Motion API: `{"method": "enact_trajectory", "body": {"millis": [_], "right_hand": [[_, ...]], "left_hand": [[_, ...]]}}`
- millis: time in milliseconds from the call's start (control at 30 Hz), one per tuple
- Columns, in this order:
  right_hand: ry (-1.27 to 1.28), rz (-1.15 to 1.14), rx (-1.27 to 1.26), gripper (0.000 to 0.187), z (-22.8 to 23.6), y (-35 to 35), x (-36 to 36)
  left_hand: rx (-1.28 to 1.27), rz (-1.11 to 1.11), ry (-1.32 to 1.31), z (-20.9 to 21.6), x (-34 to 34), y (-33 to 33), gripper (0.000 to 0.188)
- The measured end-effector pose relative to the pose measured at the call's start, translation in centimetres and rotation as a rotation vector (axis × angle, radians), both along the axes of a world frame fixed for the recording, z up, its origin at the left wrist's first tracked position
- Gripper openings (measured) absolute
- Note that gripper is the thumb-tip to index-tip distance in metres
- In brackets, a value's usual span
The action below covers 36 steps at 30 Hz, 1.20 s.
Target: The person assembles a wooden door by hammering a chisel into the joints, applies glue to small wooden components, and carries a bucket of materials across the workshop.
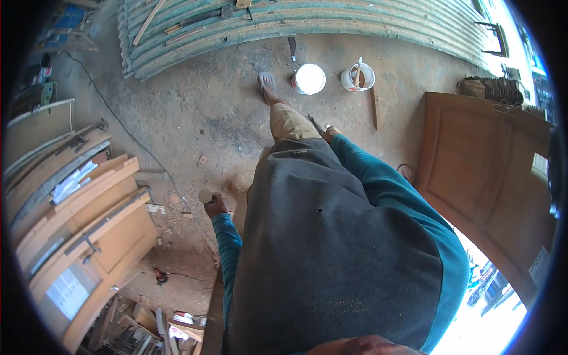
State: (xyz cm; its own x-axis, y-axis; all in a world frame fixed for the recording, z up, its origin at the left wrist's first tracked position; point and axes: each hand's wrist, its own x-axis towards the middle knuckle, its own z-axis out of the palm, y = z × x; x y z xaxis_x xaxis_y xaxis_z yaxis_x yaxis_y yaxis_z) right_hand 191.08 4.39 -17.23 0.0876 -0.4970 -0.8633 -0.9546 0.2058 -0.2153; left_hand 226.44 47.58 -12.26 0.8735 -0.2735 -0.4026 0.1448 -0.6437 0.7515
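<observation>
My left hand (pixel 216 206) is low at my left side, its fingers closed round a round-ended tan piece (pixel 205 196) that looks like wood. Most of that piece is hidden, so its kind is unclear. My right hand (pixel 331 133) hangs in front of my right thigh, closed on a slim dark tool (pixel 315 123) whose kind I cannot make out. The apron (pixel 331 236) covers much of my body. Ahead on the floor stand a white-lidded bucket (pixel 309 79) and an open white bucket (pixel 365 83) with a stick in it.
Corrugated sheeting (pixel 331 22) bounds the far side, with wood strips on top. Doors and panels (pixel 112 236) lean at the left, and a brown door (pixel 467 160) stands at the right. A cable (pixel 127 130) crosses the floor. A wood strip (pixel 376 109) lies by the open bucket.
</observation>
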Motion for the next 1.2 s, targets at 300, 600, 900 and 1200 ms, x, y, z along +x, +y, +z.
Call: {"method": "enact_trajectory", "body": {"millis": [300, 600, 900, 1200], "right_hand": [[-0.093, -0.051, -0.189, 0.041, -3.4, -15.4, 15.1], [-0.413, -0.075, -0.646, 0.030, -13.3, -44.3, 34.4], [-0.262, -0.116, -0.942, 0.048, -19.3, -59.7, 38.5], [0.004, -0.629, -0.353, 0.051, -21.6, -25.6, 16.5]], "left_hand": [[0.172, -0.222, -0.370, 2.6, 10.1, -16.9, 0.043], [0.044, -0.419, -0.196, -3.9, 24.6, -49.4, 0.032], [-0.141, -0.808, -0.630, -7.8, 38.6, -80.7, 0.042], [0.425, -1.100, -0.819, -11.1, 39.2, -94.1, 0.054]]}}
